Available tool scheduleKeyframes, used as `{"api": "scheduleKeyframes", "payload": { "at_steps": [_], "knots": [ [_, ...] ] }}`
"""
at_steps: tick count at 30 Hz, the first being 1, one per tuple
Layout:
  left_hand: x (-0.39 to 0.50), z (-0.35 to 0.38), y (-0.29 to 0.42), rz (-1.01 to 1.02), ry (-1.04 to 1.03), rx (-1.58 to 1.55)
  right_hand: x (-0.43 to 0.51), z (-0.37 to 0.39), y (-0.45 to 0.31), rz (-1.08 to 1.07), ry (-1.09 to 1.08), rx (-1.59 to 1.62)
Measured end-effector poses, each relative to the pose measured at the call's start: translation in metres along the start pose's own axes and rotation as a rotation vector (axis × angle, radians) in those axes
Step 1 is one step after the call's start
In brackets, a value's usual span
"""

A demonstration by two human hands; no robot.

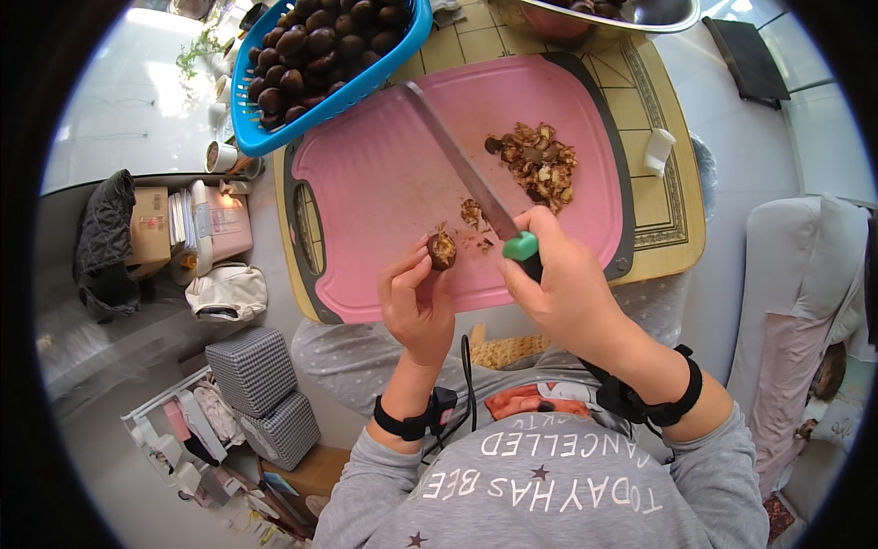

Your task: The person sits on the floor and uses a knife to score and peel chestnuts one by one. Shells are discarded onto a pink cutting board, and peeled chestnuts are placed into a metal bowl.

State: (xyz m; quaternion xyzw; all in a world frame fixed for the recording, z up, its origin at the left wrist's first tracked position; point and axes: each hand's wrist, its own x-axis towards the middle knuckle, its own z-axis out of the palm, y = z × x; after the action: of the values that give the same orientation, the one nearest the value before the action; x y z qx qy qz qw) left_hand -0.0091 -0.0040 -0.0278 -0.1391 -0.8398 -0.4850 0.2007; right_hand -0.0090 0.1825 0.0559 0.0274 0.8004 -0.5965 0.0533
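Observation:
Between the fingertips of my left hand is a dark brown nut, perhaps a water chestnut, with a rough pale fibrous patch facing up. My right hand grips a knife by its green and black handle. The long knife blade slants up and left over a pink cutting board with grey edges. Beside the blade lie a small brown shaving and loose crumbs. A heap of brown peelings with pale bits sits on the board's right side.
A blue plastic basket full of dark nuts overlaps the board's far left corner. At the far right stands a metal bowl with more inside. A small white object lies on the yellow patterned table. A black cable hangs below my hands.

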Motion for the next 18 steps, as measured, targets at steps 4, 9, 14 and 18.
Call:
{"api": "scheduleKeyframes", "payload": {
  "at_steps": [4,9,14,18],
  "knots": [
    [0.0009,-0.0055,-0.0001,0.011,-0.044,-0.132,0.0071,0.0011,0.0056,0.217,-0.06,0.119],
    [0.0017,-0.0058,0.0001,-0.038,-0.029,-0.196,0.006,0.0068,0.0084,0.266,-0.097,0.19],
    [0.0042,-0.0063,0.0015,-0.073,-0.031,-0.264,0.0038,0.0065,0.0096,0.277,-0.099,0.201],
    [0.0065,-0.0093,0.0054,-0.106,-0.056,-0.353,0.0074,0.0039,0.0108,0.252,-0.055,0.203]
  ]
}}
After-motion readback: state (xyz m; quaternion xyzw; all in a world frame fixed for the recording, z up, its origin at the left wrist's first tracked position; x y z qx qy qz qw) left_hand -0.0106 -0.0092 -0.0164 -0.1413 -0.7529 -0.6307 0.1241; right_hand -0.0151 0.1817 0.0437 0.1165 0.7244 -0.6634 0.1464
